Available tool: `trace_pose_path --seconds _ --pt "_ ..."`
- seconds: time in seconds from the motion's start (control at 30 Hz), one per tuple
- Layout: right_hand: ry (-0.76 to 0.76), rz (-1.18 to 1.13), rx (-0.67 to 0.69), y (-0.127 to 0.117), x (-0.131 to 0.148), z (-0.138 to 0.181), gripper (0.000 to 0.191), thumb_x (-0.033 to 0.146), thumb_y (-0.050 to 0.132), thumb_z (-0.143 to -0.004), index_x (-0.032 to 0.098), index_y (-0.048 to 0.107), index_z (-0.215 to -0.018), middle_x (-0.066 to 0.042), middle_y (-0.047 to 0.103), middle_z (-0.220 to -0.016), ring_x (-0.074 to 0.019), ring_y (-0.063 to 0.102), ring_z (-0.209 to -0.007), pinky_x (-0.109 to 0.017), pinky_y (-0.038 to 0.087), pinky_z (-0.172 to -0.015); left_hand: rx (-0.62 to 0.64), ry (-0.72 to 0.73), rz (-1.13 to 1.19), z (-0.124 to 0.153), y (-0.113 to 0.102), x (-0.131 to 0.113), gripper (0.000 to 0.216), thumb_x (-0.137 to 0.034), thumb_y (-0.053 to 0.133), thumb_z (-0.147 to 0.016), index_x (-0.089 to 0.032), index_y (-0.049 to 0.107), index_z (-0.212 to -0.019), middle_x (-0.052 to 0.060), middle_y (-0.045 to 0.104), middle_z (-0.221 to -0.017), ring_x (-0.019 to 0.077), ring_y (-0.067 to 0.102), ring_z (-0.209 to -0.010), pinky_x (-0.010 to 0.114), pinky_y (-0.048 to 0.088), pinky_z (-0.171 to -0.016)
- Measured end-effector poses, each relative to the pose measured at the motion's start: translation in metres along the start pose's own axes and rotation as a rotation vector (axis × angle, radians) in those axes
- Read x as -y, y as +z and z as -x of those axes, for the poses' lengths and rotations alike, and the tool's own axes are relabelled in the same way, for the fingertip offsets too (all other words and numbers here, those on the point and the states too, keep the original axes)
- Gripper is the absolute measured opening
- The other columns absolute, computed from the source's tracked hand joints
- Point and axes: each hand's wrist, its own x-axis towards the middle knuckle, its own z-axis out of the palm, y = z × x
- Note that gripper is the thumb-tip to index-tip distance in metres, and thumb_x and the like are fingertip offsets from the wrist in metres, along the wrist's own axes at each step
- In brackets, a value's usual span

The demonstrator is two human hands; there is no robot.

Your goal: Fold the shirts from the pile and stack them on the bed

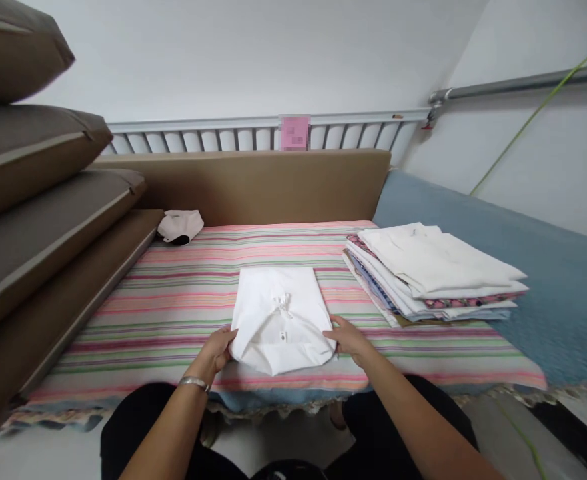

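Note:
A white folded shirt (303, 300) lies on the striped cloth in front of me, its neck opening towards me. A small label and a thin tie show at its collar. My left hand (219, 348), with a silver bangle on the wrist, grips the shirt's left edge near the front corner. On the opposite edge, my right hand (347, 339) pinches the fabric between thumb and fingers. Off to the right sits a stack of folded clothes (438, 263), white on top with patterned and blue layers beneath.
Brown cushions (48, 233) are piled high at the left. Near them lies a pale pink cap (181, 225). A long brown cushion (263, 187) leans against the radiator (198, 140) at the back. Blue fabric (563, 287) covers the right side, beside the striped cloth (173, 313).

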Motion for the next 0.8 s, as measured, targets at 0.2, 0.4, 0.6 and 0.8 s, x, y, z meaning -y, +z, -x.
trace_pose_path --seconds 0.2,0.4,0.6,0.8 --pt "-0.083 0.202 -0.12 -0.013 0.009 0.002 0.047 0.019 0.061 -0.069 0.015 0.056 -0.116 -0.01 0.068 -0.092 -0.0263 0.064 -0.092 -0.043 0.049 -0.082 -0.197 0.071 -0.33 -0.003 -0.017 -0.009 0.029 -0.027 0.055 -0.074 -0.011 0.059 -0.098 0.017 0.07 -0.088 0.0305 0.066 -0.086 0.041 0.051 -0.072" --pt "-0.576 0.652 -0.335 0.013 0.023 0.005 0.053 0.036 0.049 -0.084 0.013 0.046 -0.132 -0.016 0.039 -0.142 -0.0267 0.03 -0.134 -0.039 0.025 -0.109 -0.365 0.634 -0.755 -0.02 0.004 -0.027 0.051 -0.038 0.047 -0.082 -0.011 0.047 -0.126 0.018 0.049 -0.134 0.0288 0.039 -0.129 0.044 0.029 -0.108" --pt "-0.549 0.872 -0.241 0.042 -0.006 -0.004 0.056 0.051 0.043 -0.087 0.027 0.041 -0.138 -0.006 0.024 -0.151 -0.0258 0.017 -0.139 -0.043 0.012 -0.112 -0.352 0.664 -1.17 -0.037 0.037 0.013 0.055 -0.049 0.038 -0.087 -0.024 0.04 -0.136 0.011 0.032 -0.148 0.0352 0.024 -0.137 0.057 0.027 -0.105" --pt "-0.565 0.904 -0.253 0.041 -0.02 -0.009 0.055 0.053 0.04 -0.088 0.03 0.039 -0.138 -0.004 0.022 -0.151 -0.0225 0.016 -0.14 -0.041 0.006 -0.113 -0.36 0.636 -1.204 -0.041 0.04 0.026 0.057 -0.05 0.037 -0.087 -0.025 0.036 -0.138 0.009 0.027 -0.15 0.0339 0.02 -0.138 0.057 0.02 -0.108"
